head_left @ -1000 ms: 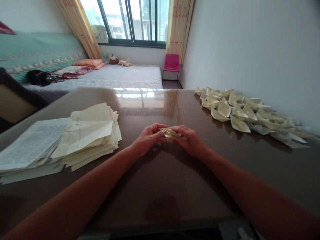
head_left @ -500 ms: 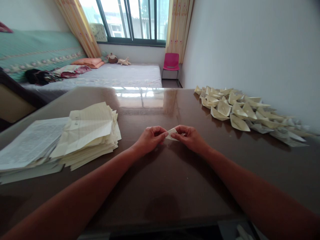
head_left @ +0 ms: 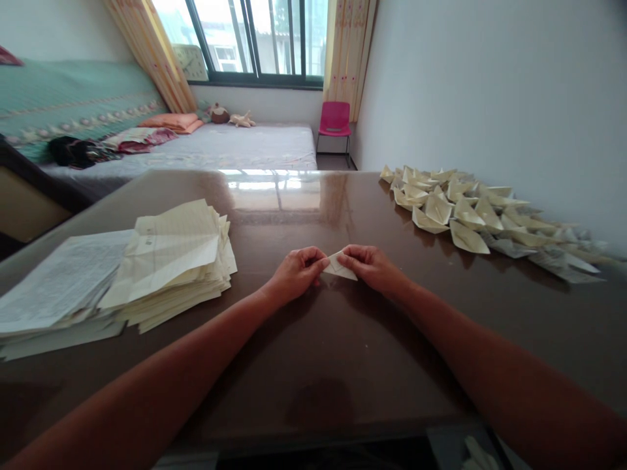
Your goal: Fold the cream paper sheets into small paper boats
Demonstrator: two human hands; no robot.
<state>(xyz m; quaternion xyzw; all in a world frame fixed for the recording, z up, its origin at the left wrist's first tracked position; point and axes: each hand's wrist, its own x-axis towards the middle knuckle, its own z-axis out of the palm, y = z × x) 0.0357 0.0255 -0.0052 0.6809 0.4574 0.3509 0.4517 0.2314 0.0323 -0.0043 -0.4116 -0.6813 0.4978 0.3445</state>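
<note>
A small folded piece of cream paper (head_left: 341, 268) is held between my two hands, just above the middle of the brown table (head_left: 313, 365). My left hand (head_left: 300, 271) pinches its left corner between thumb and fingers. On the other side, my right hand (head_left: 371, 263) grips the upper right part, thumb on the near face. Fold lines show on the paper; its far side and the fingertips behind it are hidden.
To the left lie a stack of cream paper sheets (head_left: 166, 254) and a printed stack (head_left: 63, 281). Folded paper boats (head_left: 469, 236) crowd the right side by the wall. Beyond the table are a bed (head_left: 264, 143) and a pink chair (head_left: 335, 119).
My right thumb has shifted up along the folded paper, and more of its lower right part shows. My left hand keeps its pinch almost in place.
</note>
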